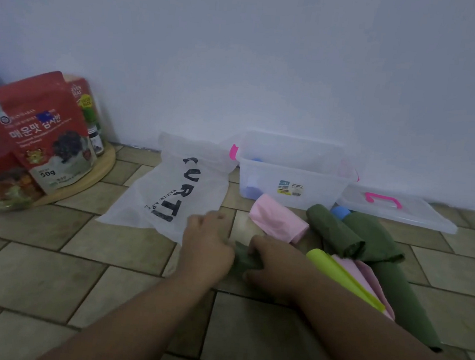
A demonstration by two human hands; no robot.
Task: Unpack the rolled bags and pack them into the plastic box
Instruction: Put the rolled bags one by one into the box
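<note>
Left hand (206,245): fingers curled, gripping the left end of a dark green rolled bag (244,260).
Right hand (270,265): curled over the bag's right end (grip partly hidden, probably a pinch).
Plastic box (322,188): open, just beyond the hands.
Obstructions: pink roll (277,221) lies between hands and box, green rolls (334,232) beside it; white printed bag (171,191) flat at left.

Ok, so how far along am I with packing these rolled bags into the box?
Early. The plastic box stands open, its lid beside it, with a blue roll inside. Your left hand and right hand grip a dark green bag. Still on the floor: a pink roll, green rolls, a yellow-green roll.
</note>
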